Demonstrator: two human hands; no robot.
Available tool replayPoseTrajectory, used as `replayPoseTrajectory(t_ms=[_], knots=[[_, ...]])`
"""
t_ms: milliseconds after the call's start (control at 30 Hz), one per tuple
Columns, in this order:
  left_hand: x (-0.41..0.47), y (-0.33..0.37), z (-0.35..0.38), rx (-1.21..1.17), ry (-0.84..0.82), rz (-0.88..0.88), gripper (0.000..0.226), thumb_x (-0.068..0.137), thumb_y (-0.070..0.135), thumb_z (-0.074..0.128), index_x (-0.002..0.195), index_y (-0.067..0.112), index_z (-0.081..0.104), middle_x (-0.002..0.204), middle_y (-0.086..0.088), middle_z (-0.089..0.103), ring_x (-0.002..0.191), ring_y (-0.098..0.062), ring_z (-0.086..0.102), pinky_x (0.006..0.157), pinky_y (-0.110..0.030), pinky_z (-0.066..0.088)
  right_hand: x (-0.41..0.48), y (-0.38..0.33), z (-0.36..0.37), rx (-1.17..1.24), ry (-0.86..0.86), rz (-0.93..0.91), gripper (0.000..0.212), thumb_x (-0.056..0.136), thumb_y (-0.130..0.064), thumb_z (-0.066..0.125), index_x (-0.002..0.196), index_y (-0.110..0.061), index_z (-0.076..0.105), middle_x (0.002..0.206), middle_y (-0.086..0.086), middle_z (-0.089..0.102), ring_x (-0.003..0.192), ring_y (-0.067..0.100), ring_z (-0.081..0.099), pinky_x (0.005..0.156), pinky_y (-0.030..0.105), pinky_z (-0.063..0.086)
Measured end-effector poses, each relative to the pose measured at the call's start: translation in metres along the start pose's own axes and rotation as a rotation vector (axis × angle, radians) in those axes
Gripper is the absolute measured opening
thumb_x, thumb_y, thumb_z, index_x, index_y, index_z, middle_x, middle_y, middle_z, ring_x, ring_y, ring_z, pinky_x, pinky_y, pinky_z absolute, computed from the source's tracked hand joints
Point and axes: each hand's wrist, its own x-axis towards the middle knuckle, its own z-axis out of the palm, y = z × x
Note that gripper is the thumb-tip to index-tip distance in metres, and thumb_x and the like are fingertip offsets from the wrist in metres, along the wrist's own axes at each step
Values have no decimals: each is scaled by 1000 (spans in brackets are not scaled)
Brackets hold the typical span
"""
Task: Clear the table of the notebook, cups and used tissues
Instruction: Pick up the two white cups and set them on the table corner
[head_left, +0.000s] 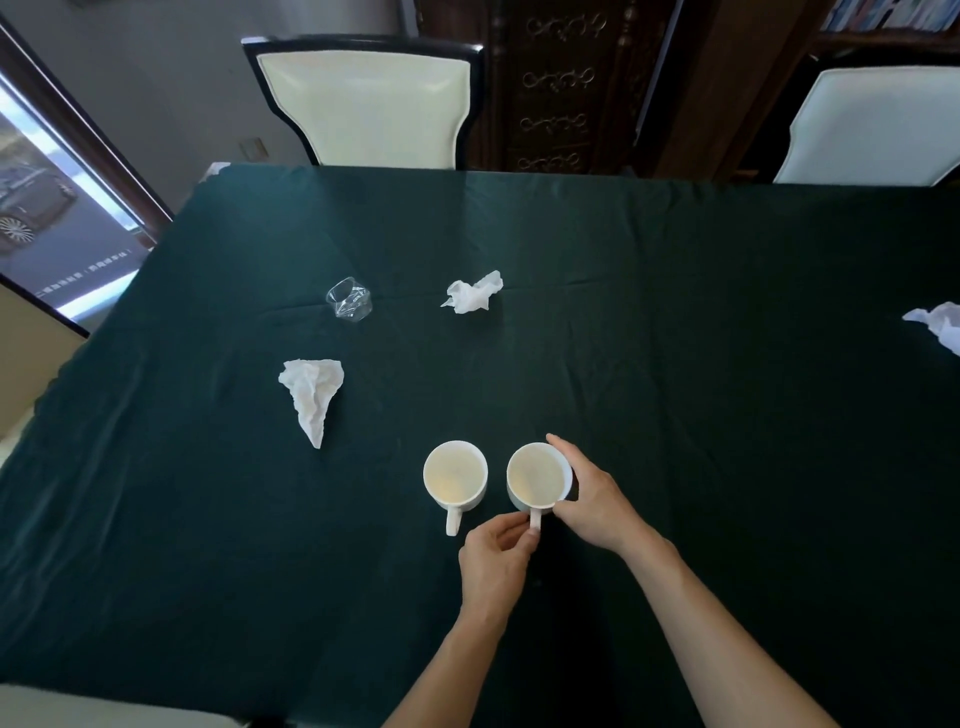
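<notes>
Two white mugs stand side by side near the front of the dark green table. The left mug stands free, its handle pointing toward me. My right hand wraps the right side of the right mug, and my left hand pinches that mug's handle. A crumpled clear plastic cup lies on its side at the far left. Crumpled white tissues lie at the left, at the centre back and at the right edge. No notebook is in view.
Two cream upholstered chairs stand behind the table, one at the back left and one at the back right. A dark carved cabinet stands between them. A window is at the left.
</notes>
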Motion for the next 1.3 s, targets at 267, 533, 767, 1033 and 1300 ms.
replayPoseTrajectory(t_ms=[267, 533, 767, 1033, 1300], knots=[[-12, -41, -58, 38, 115, -93, 25, 97, 33, 72, 119, 21, 75, 107, 5, 80, 93, -10, 78, 82, -31, 64, -38, 15, 39, 348, 359, 161, 67, 86, 1, 62, 146, -25, 50, 136, -7, 63, 122, 11, 62, 104, 32, 49], [-1, -29, -82, -68, 186, 5, 13, 102, 32, 65, 110, 34, 75, 107, 8, 79, 87, -11, 79, 73, -32, 63, -59, 3, 87, 660, 429, 215, 9, 92, -39, 74, 101, -35, 76, 97, -19, 79, 90, 1, 73, 58, 19, 56], [11, -19, -69, -74, 108, 25, 10, 100, 36, 68, 103, 34, 77, 99, 7, 81, 87, -8, 78, 75, -32, 65, -48, -13, 100, 661, 453, 286, 13, 96, -40, 69, 95, -31, 79, 86, -15, 78, 80, 8, 72, 56, 20, 53], [27, -17, -60, -91, -25, 2, 25, 103, 34, 64, 92, 20, 81, 90, 10, 82, 88, -15, 79, 79, -32, 64, -43, -19, 116, 744, 581, 296, 22, 101, -30, 64, 91, -23, 81, 93, -9, 81, 91, 15, 76, 67, 25, 61], [22, 8, -89, -63, 10, 55, 42, 103, 30, 62, 67, 13, 76, 71, 3, 79, 67, -18, 77, 73, -39, 67, -62, -39, 117, 747, 731, 303, 38, 99, -32, 66, 68, -13, 76, 71, 2, 75, 63, 13, 69, 59, 26, 58]])
